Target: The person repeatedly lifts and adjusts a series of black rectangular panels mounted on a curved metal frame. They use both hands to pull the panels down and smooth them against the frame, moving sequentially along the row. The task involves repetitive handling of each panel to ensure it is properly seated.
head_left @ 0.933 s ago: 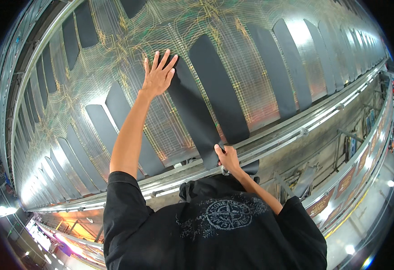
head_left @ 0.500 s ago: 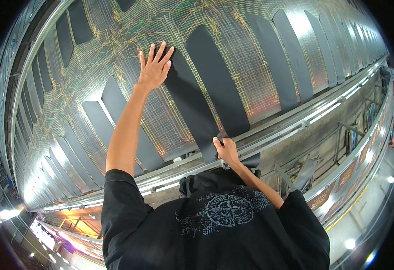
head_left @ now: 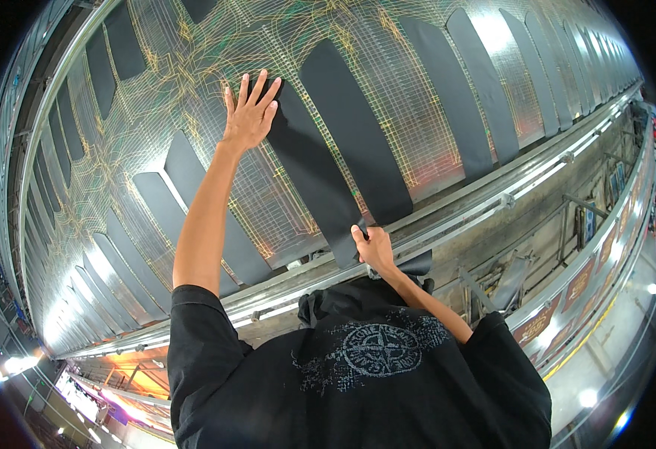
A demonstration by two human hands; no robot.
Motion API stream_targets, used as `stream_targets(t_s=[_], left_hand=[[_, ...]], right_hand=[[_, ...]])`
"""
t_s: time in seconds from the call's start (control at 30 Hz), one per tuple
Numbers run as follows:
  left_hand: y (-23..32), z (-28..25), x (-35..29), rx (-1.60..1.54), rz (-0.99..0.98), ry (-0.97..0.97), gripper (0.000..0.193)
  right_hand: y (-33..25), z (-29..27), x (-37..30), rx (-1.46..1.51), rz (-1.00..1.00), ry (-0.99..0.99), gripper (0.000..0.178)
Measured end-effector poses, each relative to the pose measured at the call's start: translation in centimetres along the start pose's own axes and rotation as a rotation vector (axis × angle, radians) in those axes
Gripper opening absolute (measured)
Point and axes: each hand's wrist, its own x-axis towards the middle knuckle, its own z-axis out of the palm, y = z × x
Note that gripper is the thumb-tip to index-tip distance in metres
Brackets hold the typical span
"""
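Black strip [head_left: 309, 168] lying on the line-marked table [head_left: 268, 198].
Through my remote view, the left hand [head_left: 248, 123] spreads flat, hiding part of the strip's upper end; well apart, the right hand [head_left: 376, 249] clamps its lower edge, the grip's underside hidden from me.

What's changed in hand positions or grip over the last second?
Very little: both hands and the black strip shift slightly up and left together in the picture. No visible grab or release. Unchanged: left hand spread flat at the strip's upper end, right hand gripping its lower right edge.
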Motion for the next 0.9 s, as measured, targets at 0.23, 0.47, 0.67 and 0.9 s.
stream_targets(t_s=[0.23, 0.47, 0.67, 0.9], left_hand=[[0.4, 0.1, 0.0, 0.021, -0.007, 0.047, 0.052], [4.7, 0.2, -1.0, 0.238, -0.067, 0.142, 0.053], [17.3, 0.3, -10.5, -0.063, 0.064, 0.029, 0.058], [24.2, 2.7, -23.6, -0.557, 0.372, -0.130, 0.049]], right_hand=[[1.2, 0.8, 0.5, -0.120, -0.001, 0.044, 0.057], [2.1, 1.0, 0.9, -0.347, -0.046, 0.136, 0.060], [-0.1, -2.9, -0.2, -0.454, -0.127, 0.138, 0.050], [-0.5, -6.3, -0.7, -0.557, -0.500, 0.157, 0.028]])
